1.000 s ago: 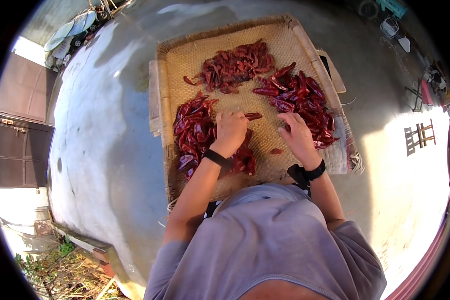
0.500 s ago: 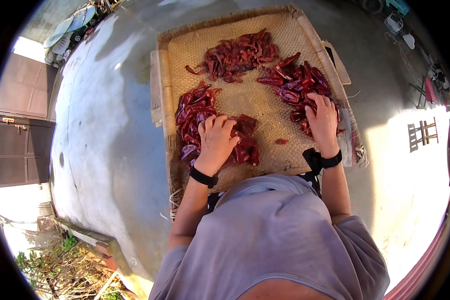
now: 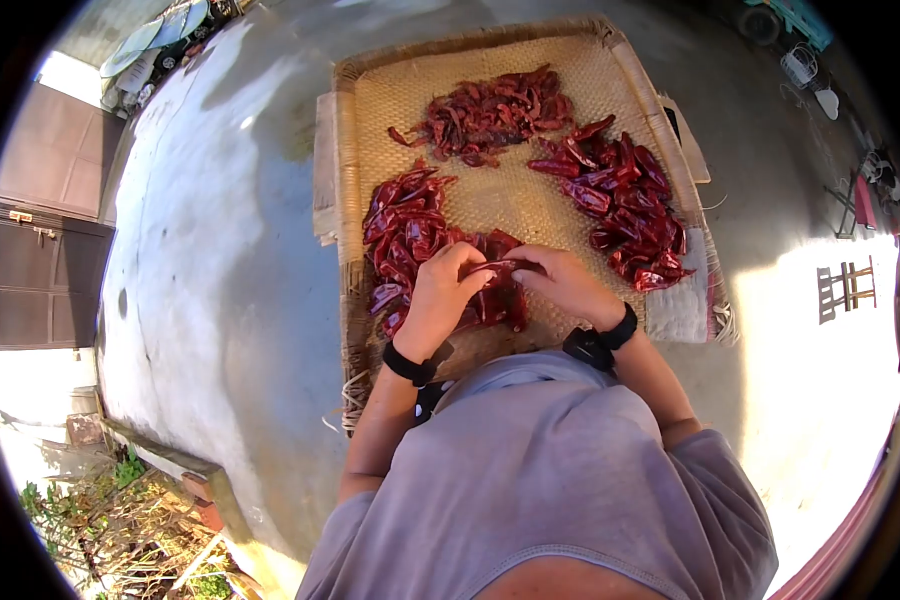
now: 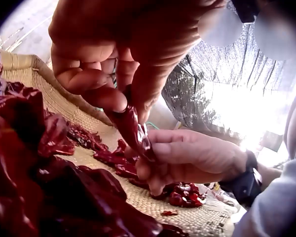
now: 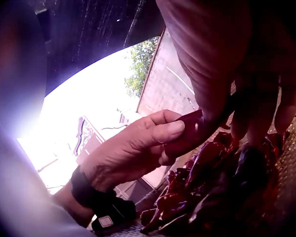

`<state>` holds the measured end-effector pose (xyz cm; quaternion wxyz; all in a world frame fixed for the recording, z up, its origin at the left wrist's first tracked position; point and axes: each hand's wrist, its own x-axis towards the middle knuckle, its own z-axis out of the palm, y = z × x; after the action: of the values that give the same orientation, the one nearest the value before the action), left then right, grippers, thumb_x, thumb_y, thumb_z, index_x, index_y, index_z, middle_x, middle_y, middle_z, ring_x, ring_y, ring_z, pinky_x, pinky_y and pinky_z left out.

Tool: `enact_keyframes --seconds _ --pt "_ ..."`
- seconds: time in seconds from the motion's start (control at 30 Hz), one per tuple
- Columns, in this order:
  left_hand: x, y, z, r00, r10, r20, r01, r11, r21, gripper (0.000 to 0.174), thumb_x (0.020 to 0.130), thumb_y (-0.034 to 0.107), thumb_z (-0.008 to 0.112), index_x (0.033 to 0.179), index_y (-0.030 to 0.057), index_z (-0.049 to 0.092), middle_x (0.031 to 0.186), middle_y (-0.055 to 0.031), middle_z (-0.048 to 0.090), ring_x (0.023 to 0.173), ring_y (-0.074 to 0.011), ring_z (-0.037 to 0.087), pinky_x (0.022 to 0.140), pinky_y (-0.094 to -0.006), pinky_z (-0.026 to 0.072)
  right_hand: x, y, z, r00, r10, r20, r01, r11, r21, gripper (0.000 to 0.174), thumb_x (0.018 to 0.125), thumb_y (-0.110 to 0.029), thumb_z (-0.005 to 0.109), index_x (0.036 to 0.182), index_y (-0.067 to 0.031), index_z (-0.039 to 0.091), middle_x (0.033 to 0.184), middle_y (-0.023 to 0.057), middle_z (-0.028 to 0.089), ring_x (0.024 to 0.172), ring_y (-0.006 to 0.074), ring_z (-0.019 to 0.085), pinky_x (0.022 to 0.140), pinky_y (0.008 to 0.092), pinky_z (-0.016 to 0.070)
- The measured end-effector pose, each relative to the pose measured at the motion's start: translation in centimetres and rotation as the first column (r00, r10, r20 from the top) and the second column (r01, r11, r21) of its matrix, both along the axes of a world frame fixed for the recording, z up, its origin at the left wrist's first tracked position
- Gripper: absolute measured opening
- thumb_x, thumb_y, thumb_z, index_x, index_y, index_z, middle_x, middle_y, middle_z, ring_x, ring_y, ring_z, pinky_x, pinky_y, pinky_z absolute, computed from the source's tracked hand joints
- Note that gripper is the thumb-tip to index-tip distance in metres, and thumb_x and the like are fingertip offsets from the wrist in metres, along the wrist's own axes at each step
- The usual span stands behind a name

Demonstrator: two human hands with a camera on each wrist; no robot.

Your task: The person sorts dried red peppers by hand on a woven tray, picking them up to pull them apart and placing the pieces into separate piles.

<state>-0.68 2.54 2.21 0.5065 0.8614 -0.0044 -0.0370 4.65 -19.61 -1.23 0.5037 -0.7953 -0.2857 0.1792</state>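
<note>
One dried red chili pepper (image 3: 505, 266) is stretched between both hands, low over the near side of a woven tray (image 3: 505, 205). My left hand (image 3: 438, 302) pinches one end of it between thumb and finger. At the other end, my right hand (image 3: 573, 287) grips it the same way. The left wrist view shows the chili's glossy, wrinkled skin, with the right hand's thumb (image 4: 170, 150) lying along it. Directly beneath the left hand spreads a pile of glossy red chilies (image 3: 407, 235).
A second glossy chili pile (image 3: 635, 205) lies on the tray's right side. Darker, thinner red pieces (image 3: 500, 108) are heaped at the far end. Pale cloth (image 3: 678, 305) covers the near right corner. Concrete floor (image 3: 220, 270) surrounds the tray, with a small wooden stool (image 3: 855, 285) far right.
Half a second ago the left hand was over the left pile and the right hand at the right pile. Both have since come together, now holding one chili between them.
</note>
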Motion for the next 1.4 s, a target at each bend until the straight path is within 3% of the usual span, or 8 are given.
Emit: enact_keyframes --seconds 0.2,0.33,0.53,0.7,1.0,1.2,1.27,1.4 --pt "0.5 -2.2 -0.1 0.993 0.061 -0.103 -0.090 0.947 -0.308 0.022 0.097 0.015 0.065 0.114 0.0018 0.062 0.086 -0.0031 0.063 0.075 -0.0101 0.060 0.067 -0.0257 0.0481 1.5 -3.4 2.0 0.877 -0.245 -0.414 0.329 0.933 0.144 0.027 0.095 -0.010 0.063 0.120 -0.0017 0.063 0.102 0.0013 0.066 0.089 0.0092 0.061 0.080 0.0268 0.0506" --pt "0.1 -2.5 -2.3 0.988 -0.125 0.088 0.094 0.951 0.295 0.028 0.094 0.015 0.062 0.122 0.0133 0.063 0.116 -0.0147 0.058 0.088 -0.0352 0.065 0.079 -0.0432 0.0544 2.7 -6.8 3.8 0.859 -0.501 0.109 0.513 0.838 -0.189 0.029 0.093 -0.012 0.065 0.121 -0.0034 0.062 0.107 0.0127 0.069 0.090 0.0235 0.065 0.080 0.0342 0.0509" --pt "-0.1 -3.5 -4.3 0.981 -0.190 -0.041 0.184 0.843 0.505 0.026 0.092 0.015 0.062 0.118 0.0140 0.067 0.122 -0.0101 0.059 0.097 -0.0349 0.066 0.082 -0.0449 0.0555 2.5 -8.6 2.7 0.553 -0.288 0.782 0.740 0.600 -0.303 0.029 0.090 -0.012 0.066 0.118 -0.0037 0.062 0.107 0.0148 0.067 0.091 0.0324 0.064 0.082 0.0400 0.0514" --pt "-0.2 -3.3 -3.0 0.978 -0.191 0.078 0.166 0.952 0.257 0.020 0.091 0.014 0.062 0.109 0.0089 0.068 0.117 -0.0094 0.062 0.101 -0.0328 0.065 0.085 -0.0419 0.0533 1.6 -5.5 2.2 0.909 -0.399 0.124 0.409 0.910 -0.068 0.031 0.091 -0.012 0.068 0.120 -0.0047 0.063 0.105 0.0099 0.066 0.089 0.0205 0.065 0.078 0.0325 0.0527" --pt "0.1 -3.2 -2.5 0.984 -0.157 0.089 0.141 0.976 0.168 0.015 0.087 0.006 0.063 0.102 0.0040 0.063 0.112 -0.0123 0.059 0.097 -0.0338 0.063 0.084 -0.0406 0.0511 0.7 -2.8 3.3 0.915 -0.253 -0.314 0.268 0.963 0.005 0.037 0.090 -0.012 0.069 0.126 -0.0084 0.061 0.094 0.0052 0.062 0.082 0.0127 0.059 0.072 0.0276 0.0502" --pt "0.8 -2.3 -3.6 0.987 -0.035 0.159 -0.049 0.867 0.495 0.034 0.084 0.009 0.071 0.117 0.0080 0.060 0.116 -0.0129 0.055 0.083 -0.0358 0.066 0.070 -0.0453 0.0548 2.6 -9.0 1.8 0.813 -0.559 0.159 0.580 0.801 -0.149 0.042 0.087 -0.010 0.071 0.126 -0.0062 0.058 0.105 0.0111 0.063 0.086 0.0225 0.061 0.076 0.0371 0.0507" --pt "0.9 -2.2 -4.1 0.994 -0.020 0.108 -0.044 0.826 0.562 0.037 0.084 0.011 0.072 0.118 0.0079 0.059 0.115 -0.0135 0.055 0.083 -0.0359 0.067 0.069 -0.0459 0.0550 2.1 -8.9 2.3 0.512 -0.421 0.748 0.802 0.547 -0.241 0.039 0.087 -0.009 0.069 0.124 -0.0055 0.058 0.115 0.0152 0.062 0.096 0.0298 0.062 0.082 0.0431 0.0514" --pt "0.7 -2.2 -3.9 0.997 0.038 0.073 -0.074 0.809 0.583 0.039 0.084 0.015 0.073 0.120 0.0081 0.059 0.109 -0.0141 0.060 0.083 -0.0364 0.067 0.069 -0.0468 0.0548 2.2 -5.3 3.6 0.848 -0.486 0.213 0.524 0.831 -0.186 0.031 0.088 -0.010 0.068 0.118 -0.0067 0.061 0.110 0.0123 0.063 0.095 0.0325 0.063 0.081 0.0433 0.0520"
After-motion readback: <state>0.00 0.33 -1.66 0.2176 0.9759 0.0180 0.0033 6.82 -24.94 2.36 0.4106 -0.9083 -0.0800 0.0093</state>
